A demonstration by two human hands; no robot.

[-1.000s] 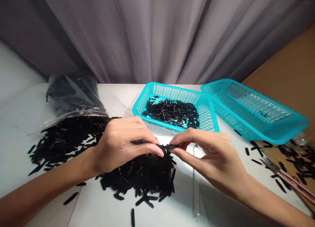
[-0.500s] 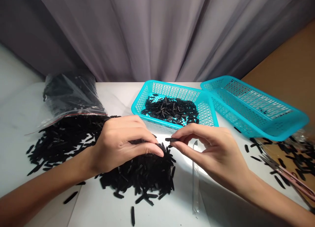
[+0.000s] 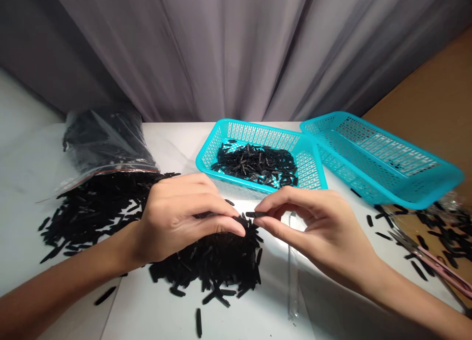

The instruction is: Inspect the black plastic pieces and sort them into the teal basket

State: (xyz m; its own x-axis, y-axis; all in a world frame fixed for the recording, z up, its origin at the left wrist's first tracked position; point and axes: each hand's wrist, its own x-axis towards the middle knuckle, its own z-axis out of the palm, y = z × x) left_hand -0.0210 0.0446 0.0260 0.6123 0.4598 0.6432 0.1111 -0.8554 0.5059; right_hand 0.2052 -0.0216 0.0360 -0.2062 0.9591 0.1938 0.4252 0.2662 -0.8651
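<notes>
My right hand [image 3: 317,227] pinches a small black strip [image 3: 253,214] between thumb and forefinger, its free end pointing left. Facing it, my left hand [image 3: 180,217] is closed, with thumb and forefinger around black strips that show only partly between them. The two sets of fingertips are close together but apart. Below and behind them spreads a heap of loose black strips [image 3: 210,266]. More of these strips [image 3: 88,214] lie to the left, by the mouth of a clear zip bag [image 3: 106,143]. What sits deeper in my left hand is hidden.
Beyond my hands stands a turquoise basket [image 3: 206,165] holding many black strips. A second turquoise basket [image 3: 435,182] is at its right. A slim clear-handled tool [image 3: 293,286] lies near my right wrist. Pink-handled scissors [image 3: 438,268] and scattered strips [image 3: 450,241] are far right.
My right hand has dipped slightly, and the strip in it now sits lower and a touch further left. My left hand has barely moved.
</notes>
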